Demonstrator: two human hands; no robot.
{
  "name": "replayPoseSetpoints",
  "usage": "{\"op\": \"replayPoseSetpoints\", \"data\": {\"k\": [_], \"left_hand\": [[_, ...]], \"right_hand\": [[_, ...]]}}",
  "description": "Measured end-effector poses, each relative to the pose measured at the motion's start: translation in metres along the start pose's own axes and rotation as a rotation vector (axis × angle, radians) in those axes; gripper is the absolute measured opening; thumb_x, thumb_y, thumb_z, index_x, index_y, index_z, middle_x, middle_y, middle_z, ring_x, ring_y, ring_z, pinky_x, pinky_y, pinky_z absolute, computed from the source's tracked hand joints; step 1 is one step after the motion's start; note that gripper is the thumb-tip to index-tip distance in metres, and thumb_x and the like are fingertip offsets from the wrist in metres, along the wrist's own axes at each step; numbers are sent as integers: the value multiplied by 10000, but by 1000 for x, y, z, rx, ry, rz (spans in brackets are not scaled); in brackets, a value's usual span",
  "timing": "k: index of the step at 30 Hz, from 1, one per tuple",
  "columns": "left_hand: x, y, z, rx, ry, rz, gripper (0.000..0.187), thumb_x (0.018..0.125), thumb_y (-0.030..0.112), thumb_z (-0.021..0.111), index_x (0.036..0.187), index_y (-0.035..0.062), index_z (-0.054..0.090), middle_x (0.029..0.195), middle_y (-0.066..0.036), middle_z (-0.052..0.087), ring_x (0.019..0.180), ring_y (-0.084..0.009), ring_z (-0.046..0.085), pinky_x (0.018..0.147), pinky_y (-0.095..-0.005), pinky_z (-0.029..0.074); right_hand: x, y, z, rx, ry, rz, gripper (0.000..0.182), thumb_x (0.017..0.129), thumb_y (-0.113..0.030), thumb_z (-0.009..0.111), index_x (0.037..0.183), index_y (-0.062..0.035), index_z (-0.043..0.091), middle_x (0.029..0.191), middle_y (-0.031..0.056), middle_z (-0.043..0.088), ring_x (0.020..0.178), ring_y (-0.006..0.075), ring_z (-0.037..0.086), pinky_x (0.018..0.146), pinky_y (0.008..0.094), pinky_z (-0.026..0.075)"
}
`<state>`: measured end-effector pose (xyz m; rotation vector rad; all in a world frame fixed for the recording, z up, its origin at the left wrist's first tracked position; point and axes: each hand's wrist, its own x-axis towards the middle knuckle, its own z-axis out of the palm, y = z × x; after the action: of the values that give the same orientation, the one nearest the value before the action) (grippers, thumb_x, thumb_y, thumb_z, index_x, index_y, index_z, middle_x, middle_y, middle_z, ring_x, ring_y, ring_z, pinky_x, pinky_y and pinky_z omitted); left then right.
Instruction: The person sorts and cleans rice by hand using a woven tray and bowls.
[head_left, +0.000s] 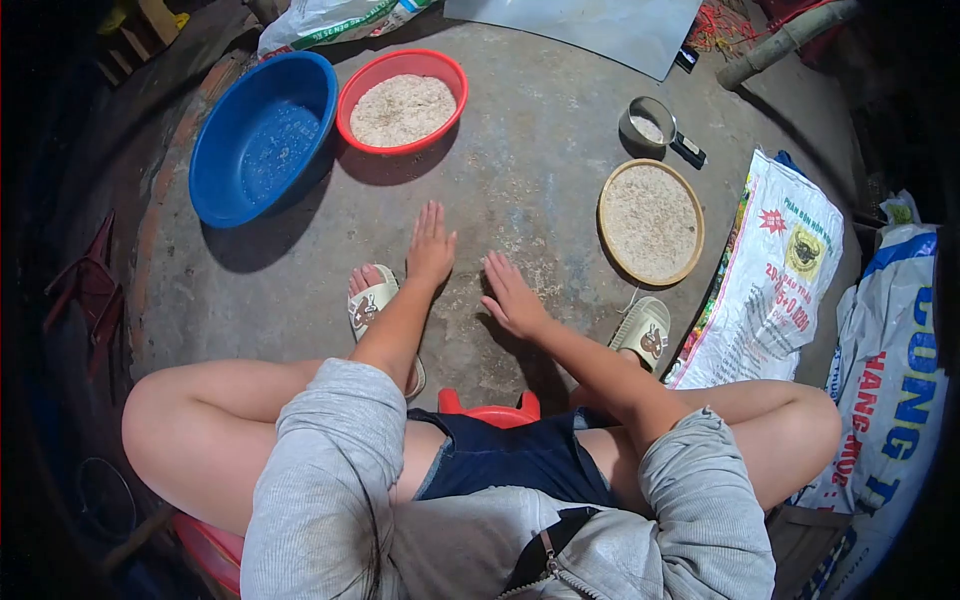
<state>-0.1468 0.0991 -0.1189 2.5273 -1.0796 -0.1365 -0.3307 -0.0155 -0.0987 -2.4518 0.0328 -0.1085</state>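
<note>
My left hand [431, 246] is held over the concrete floor [490, 130], palm down, fingers stretched out and holding nothing. To its right, my right hand [514, 298] is also spread and empty, near scattered pale grains [530, 265]. The two hands are apart. Beyond them at the upper left stands a red basin [404, 142] holding pale grain [402, 110], beside a large blue basin [210, 190] with a few bits inside. On the right lies a round woven tray [604, 225] covered with pale grain [652, 220].
Behind the tray is a measuring cup [645, 124] with a black handle. Printed sacks [785, 260] lie at the right, another [330, 22] at the top. A grey sheet [590, 25] and a pole [790, 42] are at the back. My slippered feet flank my hands.
</note>
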Motion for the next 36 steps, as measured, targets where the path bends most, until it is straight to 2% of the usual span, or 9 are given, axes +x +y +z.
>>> {"op": "replayPoseSetpoints", "data": {"k": [7,10,15,18,21,24,28,30,36], "left_hand": [[-32,60,24,65,-140,134,633,897,328,428,1398,23,192,1474,-164,126,1373,-297,80,1111,-416,101],[-47,97,34,-99,-177,223,627,894,313,438,1395,19,200,1466,-174,149,1365,-302,120,1111,-415,112],[-29,109,29,-291,-243,561,586,889,251,447,1383,19,235,1440,-170,233,1336,-315,215,1105,-407,153],[-3,71,25,-131,-71,196,566,896,233,428,1379,9,238,1436,-178,238,1339,-313,204,1103,-404,160],[11,16,11,-46,63,-24,587,896,265,415,1379,-9,225,1447,-184,206,1350,-297,183,1106,-395,149],[0,-15,-4,-33,64,-9,599,896,280,424,1383,-2,218,1456,-177,182,1354,-303,164,1107,-403,141],[-17,-3,5,137,36,43,616,892,298,437,1388,10,213,1463,-171,164,1358,-306,147,1107,-410,137],[-27,28,9,81,-74,74,638,882,297,454,1395,21,192,1466,-167,151,1367,-291,113,1114,-408,109],[-55,92,20,-289,-335,735,588,844,225,509,1353,19,299,1417,-170,275,1319,-316,254,1101,-407,188]], "right_hand": [[-26,82,-61,-493,227,406,669,844,-289,543,1361,20,253,1429,225,213,1302,379,249,1061,449,213],[-50,97,-82,-441,131,258,675,847,-323,526,1366,13,253,1434,213,215,1308,364,248,1061,453,212],[-31,55,-13,-554,256,457,688,851,-331,505,1362,44,236,1411,318,146,1309,466,150,1059,543,135],[-10,1,40,-219,235,502,675,907,-334,410,1368,84,148,1422,328,73,1323,481,58,1079,516,64],[15,-32,39,394,178,252,642,909,-259,429,1367,90,146,1430,302,95,1352,391,76,1107,401,84],[26,-12,-6,179,167,103,630,883,-267,490,1351,68,236,1415,286,186,1332,408,154,1096,415,145],[-10,78,-38,-340,315,304,642,858,-282,523,1361,20,263,1419,234,235,1321,383,211,1078,435,187],[-34,89,-63,-409,210,276,666,852,-295,530,1368,15,247,1425,237,215,1325,385,196,1074,456,182],[-26,85,-37,-548,125,397,761,846,-381,517,1387,29,173,1447,265,94,1339,425,88,1060,550,104]]}}
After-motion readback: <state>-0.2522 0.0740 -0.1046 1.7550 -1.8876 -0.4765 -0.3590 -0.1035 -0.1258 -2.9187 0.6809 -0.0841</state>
